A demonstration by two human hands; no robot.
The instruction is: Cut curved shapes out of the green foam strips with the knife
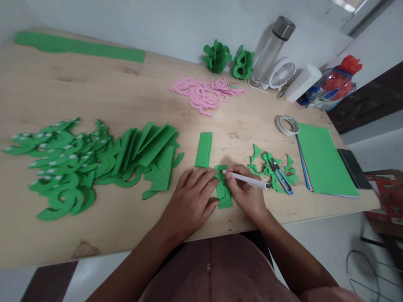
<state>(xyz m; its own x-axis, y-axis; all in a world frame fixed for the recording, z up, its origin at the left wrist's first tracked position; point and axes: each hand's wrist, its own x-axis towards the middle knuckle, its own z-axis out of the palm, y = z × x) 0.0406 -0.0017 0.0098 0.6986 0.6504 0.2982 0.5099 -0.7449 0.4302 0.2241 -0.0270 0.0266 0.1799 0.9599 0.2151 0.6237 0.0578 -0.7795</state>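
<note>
My left hand [191, 199] lies flat with fingers spread, pressing on the left edge of a small green paper strip [224, 193] near the table's front edge. My right hand [246, 191] is closed round a white pen [248, 179], whose tip touches the top of that strip. A second green strip [204, 149] with drawn curves lies just beyond it.
A large pile of green cut shapes [94, 161] lies to the left. Green scraps with blue snips [281, 176], a tape roll [287, 124] and a green sheet stack [324, 159] are right. Pink cutouts [206, 93], green paper ornaments [216, 56], a bottle [271, 49] and a fan [282, 73] stand at the back.
</note>
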